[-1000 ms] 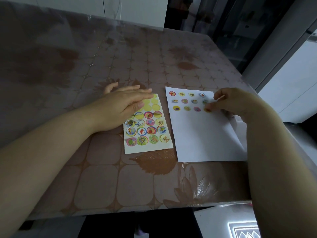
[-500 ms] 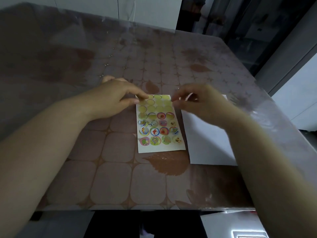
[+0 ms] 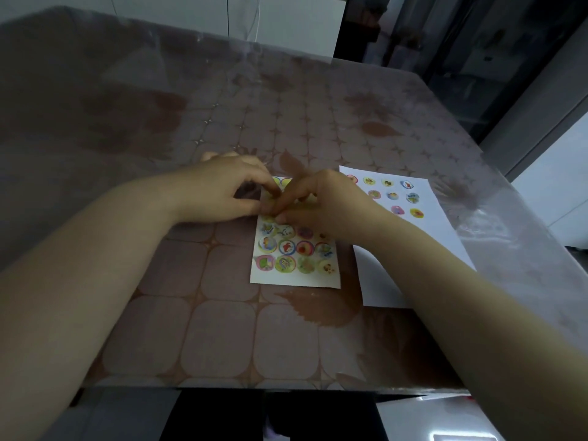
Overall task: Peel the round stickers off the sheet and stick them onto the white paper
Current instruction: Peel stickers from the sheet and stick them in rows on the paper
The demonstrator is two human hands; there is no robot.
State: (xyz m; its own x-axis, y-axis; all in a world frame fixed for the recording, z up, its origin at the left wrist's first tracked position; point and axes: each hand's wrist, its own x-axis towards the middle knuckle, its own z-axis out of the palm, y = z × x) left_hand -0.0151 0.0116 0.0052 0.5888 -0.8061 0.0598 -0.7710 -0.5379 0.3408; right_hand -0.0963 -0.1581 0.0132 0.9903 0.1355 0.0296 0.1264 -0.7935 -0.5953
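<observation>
A table (image 3: 222, 329) with a brown tiled cloth under a clear cover fills the view. The sheet (image 3: 296, 276) lies flat near its middle, with the paper (image 3: 413, 249) just to its right, carrying stickers (image 3: 393, 195) at its far end. Both hands meet over the sheet's upper rows. The left hand (image 3: 222, 189) pinches the sheet's left edge with curled fingers. The right hand (image 3: 324, 202) is curled, fingertips down on the sheet. Whether they grip a sticker cannot be told.
</observation>
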